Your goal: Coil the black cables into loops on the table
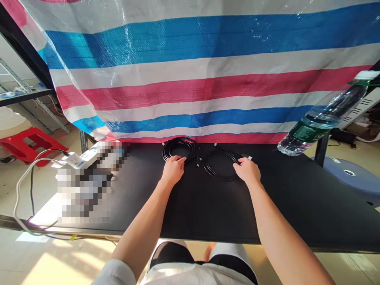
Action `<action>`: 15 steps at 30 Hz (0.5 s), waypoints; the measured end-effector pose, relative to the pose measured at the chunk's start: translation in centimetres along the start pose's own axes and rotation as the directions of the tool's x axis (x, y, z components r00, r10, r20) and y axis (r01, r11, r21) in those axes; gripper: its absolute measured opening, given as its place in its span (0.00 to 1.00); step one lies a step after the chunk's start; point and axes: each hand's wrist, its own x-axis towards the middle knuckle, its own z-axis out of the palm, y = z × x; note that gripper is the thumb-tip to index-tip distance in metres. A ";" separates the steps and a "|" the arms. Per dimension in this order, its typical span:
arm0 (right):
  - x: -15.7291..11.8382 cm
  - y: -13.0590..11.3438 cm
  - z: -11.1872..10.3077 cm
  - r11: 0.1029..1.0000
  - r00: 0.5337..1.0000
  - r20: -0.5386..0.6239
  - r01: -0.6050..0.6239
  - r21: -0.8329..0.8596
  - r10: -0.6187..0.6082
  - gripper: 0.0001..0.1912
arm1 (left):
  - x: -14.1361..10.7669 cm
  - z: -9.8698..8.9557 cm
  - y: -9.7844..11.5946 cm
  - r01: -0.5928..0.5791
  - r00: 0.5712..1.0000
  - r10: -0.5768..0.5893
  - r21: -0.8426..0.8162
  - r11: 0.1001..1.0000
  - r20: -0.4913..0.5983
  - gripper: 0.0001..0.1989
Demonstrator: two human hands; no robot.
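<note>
Black, smooth and flat, the tabletop [219, 213] spans the middle of the frame, above a glossy tiled floor [44, 261]. Behind it, across the top, hangs one crinkled woven-plastic sheet [202, 41] striped blue, white and red. Two round coils of thin black cable lie at centre: a thicker left coil [194, 149] and a looser right coil [222, 177], with pale connectors around them. The left hand [173, 170], fingers curled, touches the left coil's near edge; the right hand [247, 169], fingertips drawn together, meets the right coil's right edge. Whether either grips cable, I cannot tell. One clear, green-labelled bottle [308, 132] tilts at right; one red plastic stool [44, 144] stands at left.
</note>
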 end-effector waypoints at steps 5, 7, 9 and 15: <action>0.1 0.1 0.3 1.000 1.000 -0.029 0.010 -0.017 -0.011 0.20 | -0.1 -0.4 0.6 0.053 0.999 -0.053 0.013 0.999 0.004 0.21; 0.1 0.1 0.2 1.000 1.000 -0.019 0.003 -0.013 -0.004 0.20 | -0.1 -0.7 0.8 0.081 0.996 -0.082 0.015 0.997 0.030 0.21; 0.2 0.3 0.1 1.000 1.000 0.000 -0.003 -0.004 0.003 0.19 | -0.1 -0.9 1.0 0.133 0.990 -0.133 0.020 0.991 0.045 0.19; 0.6 0.9 0.0 0.998 0.998 -0.015 0.061 0.016 -0.060 0.19 | -0.1 -1.0 1.1 0.203 0.978 -0.204 -0.031 0.979 -0.036 0.11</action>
